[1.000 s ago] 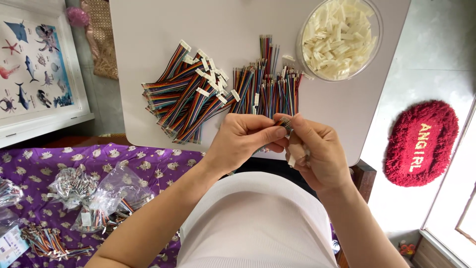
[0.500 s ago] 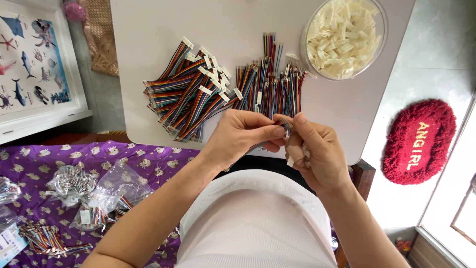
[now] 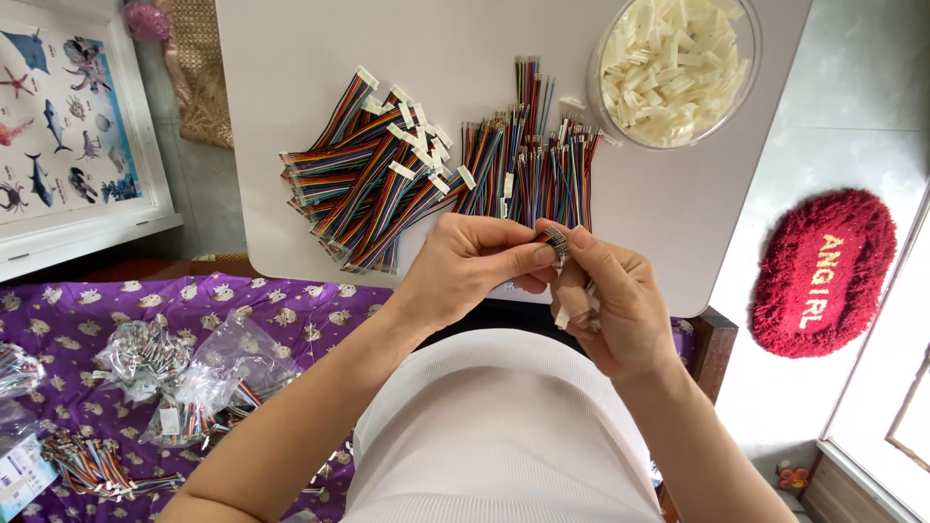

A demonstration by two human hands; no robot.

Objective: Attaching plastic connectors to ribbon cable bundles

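Head view, looking down. The left hand (image 3: pixel 475 261) and right hand (image 3: pixel 615 300) met above the near edge of the white surface (image 3: pixel 291 58), both pinched on one short ribbon cable (image 3: pixel 554 240), whose striped end showed between the fingertips. The right hand's curled fingers also held small white connectors (image 3: pixel 564 315) against the palm. Behind the hands lay a fanned pile of finished cables (image 3: pixel 373 184) with white plugs, and just right of it a row of bare-ended cables (image 3: pixel 538 169). A clear bowl (image 3: pixel 741 87) at the far right of the surface was full of white connectors. Left of the person, bags of cables (image 3: pixel 194 378) lay on a purple cloth (image 3: pixel 87 310); a red mat (image 3: pixel 823 271) lay on the floor to the right
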